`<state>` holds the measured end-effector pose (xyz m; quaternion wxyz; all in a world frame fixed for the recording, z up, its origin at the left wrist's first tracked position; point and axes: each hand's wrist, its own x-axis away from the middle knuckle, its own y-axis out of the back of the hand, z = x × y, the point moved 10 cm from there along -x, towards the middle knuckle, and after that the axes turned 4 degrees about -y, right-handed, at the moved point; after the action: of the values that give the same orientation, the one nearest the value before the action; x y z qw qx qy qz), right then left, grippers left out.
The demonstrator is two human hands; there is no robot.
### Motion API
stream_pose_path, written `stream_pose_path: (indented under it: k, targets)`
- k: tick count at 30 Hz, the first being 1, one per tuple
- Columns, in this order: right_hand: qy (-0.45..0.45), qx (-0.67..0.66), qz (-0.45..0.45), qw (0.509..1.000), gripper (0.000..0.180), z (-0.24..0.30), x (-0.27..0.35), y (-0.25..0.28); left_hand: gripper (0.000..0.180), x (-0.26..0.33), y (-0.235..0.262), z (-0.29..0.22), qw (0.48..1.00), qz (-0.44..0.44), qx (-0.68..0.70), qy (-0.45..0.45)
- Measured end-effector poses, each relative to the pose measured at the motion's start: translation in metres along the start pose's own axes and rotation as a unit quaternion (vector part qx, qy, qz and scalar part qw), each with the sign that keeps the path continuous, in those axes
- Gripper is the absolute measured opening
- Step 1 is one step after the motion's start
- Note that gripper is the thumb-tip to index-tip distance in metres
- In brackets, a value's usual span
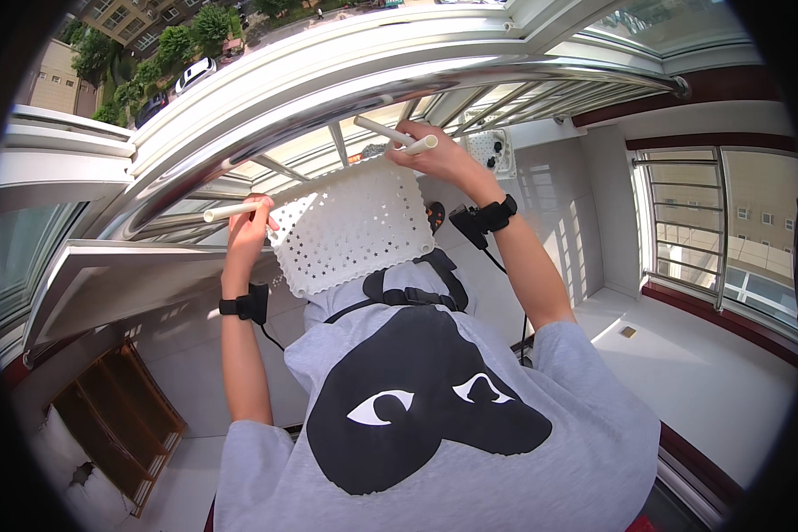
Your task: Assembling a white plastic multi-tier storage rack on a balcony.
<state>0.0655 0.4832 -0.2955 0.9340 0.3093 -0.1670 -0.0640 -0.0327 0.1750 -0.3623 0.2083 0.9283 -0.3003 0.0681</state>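
Observation:
A white plastic shelf panel (350, 226) with scalloped edges and star-shaped holes lies in front of my body, its near edge by my waist. My left hand (250, 223) is at the panel's left edge, fingers closed around a white tube (230, 211) that points out to the left. Above the panel's far right corner, my right hand (439, 160) grips white tubing (381, 131). One hollow end faces right and a length reaches far left; whether this is one tube or two I cannot tell. What bears the panel's weight is hidden.
A curved metal railing (328, 105) runs along the window ahead, with a street far below. Another white perforated piece (489, 152) with dark fittings sits beyond my right hand. A white ledge panel (106, 275) is at left, a wooden rack (120, 417) lower left, a barred window (723, 222) right.

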Motion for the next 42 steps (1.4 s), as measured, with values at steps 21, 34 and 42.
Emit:
stream_pose_path:
  k: [21,34,42]
  targets:
    - [0.010,-0.225,-0.302,0.926,0.023,-0.054,0.074,-0.010,0.015,0.022,-0.029,-0.003,0.999,0.026,0.042,-0.019]
    - [-0.093,-0.128,-0.197,0.968,0.026,-0.043,0.045,0.003,0.020,-0.011,0.004,-0.014,0.995,-0.004,-0.092,-0.031]
    - [-0.093,-0.344,-0.301,0.884,0.036,-0.050,0.147,0.063,0.035,0.033,0.012,-0.051,0.920,0.097,-0.378,0.049]
